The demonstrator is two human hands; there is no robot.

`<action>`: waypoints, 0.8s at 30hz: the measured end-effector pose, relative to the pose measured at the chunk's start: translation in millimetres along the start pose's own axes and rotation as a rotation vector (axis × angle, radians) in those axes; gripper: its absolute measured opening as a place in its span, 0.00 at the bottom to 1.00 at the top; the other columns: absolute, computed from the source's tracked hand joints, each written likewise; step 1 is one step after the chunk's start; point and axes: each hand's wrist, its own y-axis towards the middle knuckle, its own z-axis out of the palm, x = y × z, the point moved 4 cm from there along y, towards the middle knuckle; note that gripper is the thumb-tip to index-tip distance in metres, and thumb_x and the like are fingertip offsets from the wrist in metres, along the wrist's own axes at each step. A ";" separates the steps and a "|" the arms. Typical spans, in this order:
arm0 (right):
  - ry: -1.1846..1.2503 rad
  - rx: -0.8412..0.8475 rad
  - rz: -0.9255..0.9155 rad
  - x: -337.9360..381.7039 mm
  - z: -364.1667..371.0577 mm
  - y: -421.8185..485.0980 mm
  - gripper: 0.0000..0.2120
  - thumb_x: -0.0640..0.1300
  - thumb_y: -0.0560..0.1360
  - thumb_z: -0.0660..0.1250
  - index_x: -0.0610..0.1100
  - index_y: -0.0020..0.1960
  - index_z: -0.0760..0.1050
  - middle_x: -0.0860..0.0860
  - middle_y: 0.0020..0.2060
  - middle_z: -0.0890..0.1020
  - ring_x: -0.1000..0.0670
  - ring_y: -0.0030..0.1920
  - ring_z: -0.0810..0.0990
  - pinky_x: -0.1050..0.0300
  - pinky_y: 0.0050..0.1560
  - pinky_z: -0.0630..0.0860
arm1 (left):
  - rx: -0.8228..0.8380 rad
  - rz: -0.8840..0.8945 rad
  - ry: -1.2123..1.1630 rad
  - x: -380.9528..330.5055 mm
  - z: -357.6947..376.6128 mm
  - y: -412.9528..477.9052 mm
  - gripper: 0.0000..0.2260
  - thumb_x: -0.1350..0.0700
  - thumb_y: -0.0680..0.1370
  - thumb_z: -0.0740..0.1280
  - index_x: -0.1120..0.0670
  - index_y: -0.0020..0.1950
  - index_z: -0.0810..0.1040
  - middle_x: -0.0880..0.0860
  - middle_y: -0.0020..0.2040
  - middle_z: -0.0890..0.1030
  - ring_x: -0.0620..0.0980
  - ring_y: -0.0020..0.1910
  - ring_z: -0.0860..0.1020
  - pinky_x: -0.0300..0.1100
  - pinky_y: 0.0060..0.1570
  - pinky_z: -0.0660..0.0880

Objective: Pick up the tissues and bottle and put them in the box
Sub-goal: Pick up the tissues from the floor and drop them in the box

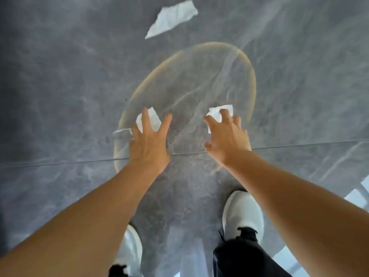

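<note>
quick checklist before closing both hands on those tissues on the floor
1. Left hand over its tissue: ok, fingers spread above it.
2. Right hand on its tissue: ok, fingertips overlap it.
3. Either tissue gripped yet: cannot tell; left looks open.
4. Third tissue accounted for: not ok, lying farther off on the floor.
5. Bottle located: not ok, not in view.
6. Box located: not ok, not in view.

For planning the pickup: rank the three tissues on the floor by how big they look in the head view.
1. Far tissue: largest, fully visible.
2-3. Tissue under the left hand at and tissue under the right hand at: both partly covered, so unranked.
</note>
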 end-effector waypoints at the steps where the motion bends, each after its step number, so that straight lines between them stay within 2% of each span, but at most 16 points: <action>1: -0.035 -0.025 0.015 -2.5 11.1 8.0 0.27 0.44 0.71 0.69 0.56 0.66 0.63 0.46 0.69 0.61 0.37 0.63 0.64 0.42 0.51 0.72 | -0.017 0.020 0.036 1.2 10.0 10.5 0.37 0.57 0.73 0.69 0.38 0.74 0.54 0.56 0.77 0.43 0.67 0.69 0.57 0.57 0.56 0.73; 2: -0.050 -0.090 0.039 -7.1 18.2 17.3 0.27 0.44 0.70 0.69 0.56 0.65 0.63 0.45 0.69 0.60 0.37 0.62 0.64 0.42 0.49 0.72 | -0.071 0.027 0.041 4.3 14.6 18.3 0.34 0.58 0.72 0.69 0.39 0.72 0.58 0.56 0.77 0.46 0.67 0.68 0.58 0.58 0.55 0.73; 4: -0.073 -0.109 0.011 -11.6 29.8 29.7 0.25 0.43 0.70 0.68 0.54 0.63 0.65 0.43 0.66 0.63 0.36 0.61 0.64 0.43 0.46 0.73 | -0.129 0.050 0.043 10.8 23.1 32.7 0.24 0.63 0.70 0.67 0.46 0.63 0.69 0.57 0.71 0.59 0.64 0.62 0.64 0.55 0.46 0.73; 6: -0.021 -0.061 -0.028 -13.6 28.8 37.7 0.19 0.35 0.72 0.65 0.46 0.61 0.69 0.42 0.61 0.67 0.37 0.61 0.67 0.48 0.43 0.73 | -0.074 0.062 0.012 12.1 21.3 39.0 0.13 0.68 0.68 0.65 0.54 0.48 0.72 0.57 0.58 0.68 0.61 0.54 0.69 0.53 0.40 0.72; 8: 0.013 -0.028 -0.071 -10.7 11.4 33.3 0.14 0.30 0.73 0.60 0.40 0.57 0.73 0.41 0.55 0.71 0.39 0.58 0.70 0.50 0.42 0.73 | 0.045 0.063 -0.011 8.5 6.8 36.5 0.09 0.69 0.68 0.64 0.56 0.42 0.72 0.56 0.52 0.70 0.60 0.51 0.72 0.52 0.40 0.71; 10: 0.055 -0.035 -0.093 -5.2 -22.6 18.5 0.14 0.28 0.72 0.61 0.38 0.56 0.74 0.43 0.53 0.73 0.40 0.56 0.71 0.50 0.43 0.75 | 0.079 0.066 -0.033 -4.4 -25.2 23.8 0.07 0.68 0.70 0.64 0.56 0.42 0.74 0.56 0.51 0.71 0.59 0.52 0.73 0.50 0.42 0.72; 12: 0.109 -0.055 -0.118 3.9 -76.8 1.5 0.14 0.27 0.70 0.63 0.39 0.52 0.74 0.43 0.53 0.73 0.41 0.55 0.71 0.49 0.44 0.77 | 0.038 0.097 -0.058 -27.9 -75.0 5.9 0.07 0.67 0.71 0.65 0.56 0.42 0.75 0.55 0.50 0.72 0.58 0.52 0.73 0.46 0.41 0.70; 14: 0.135 -0.085 -0.139 12.3 -141.7 -18.8 0.13 0.27 0.69 0.64 0.40 0.51 0.74 0.43 0.53 0.73 0.41 0.55 0.71 0.47 0.46 0.77 | 0.027 0.126 -0.050 -57.3 -134.8 -14.2 0.08 0.67 0.70 0.65 0.55 0.44 0.76 0.55 0.50 0.73 0.57 0.53 0.73 0.46 0.42 0.70; 17: 0.169 -0.139 -0.134 20.0 -245.2 -58.4 0.12 0.29 0.70 0.61 0.39 0.51 0.74 0.42 0.54 0.73 0.40 0.57 0.70 0.47 0.48 0.76 | 0.000 0.141 -0.069 -102.5 -236.8 -43.5 0.09 0.66 0.70 0.63 0.54 0.43 0.76 0.55 0.50 0.73 0.57 0.52 0.73 0.49 0.44 0.72; 21: 0.205 -0.140 -0.139 28.1 -385.7 -126.1 0.13 0.30 0.71 0.61 0.41 0.53 0.73 0.44 0.57 0.71 0.42 0.59 0.69 0.47 0.48 0.77 | -0.033 0.133 -0.128 -166.7 -383.6 -94.2 0.08 0.65 0.71 0.62 0.55 0.44 0.77 0.57 0.52 0.74 0.58 0.52 0.74 0.46 0.46 0.71; 24: 0.212 -0.218 -0.134 31.8 -502.0 -173.4 0.12 0.30 0.71 0.61 0.38 0.52 0.74 0.42 0.55 0.72 0.40 0.57 0.70 0.47 0.44 0.76 | -0.066 0.145 -0.180 -208.4 -488.9 -139.2 0.07 0.65 0.70 0.63 0.57 0.44 0.77 0.59 0.52 0.76 0.60 0.52 0.75 0.46 0.47 0.70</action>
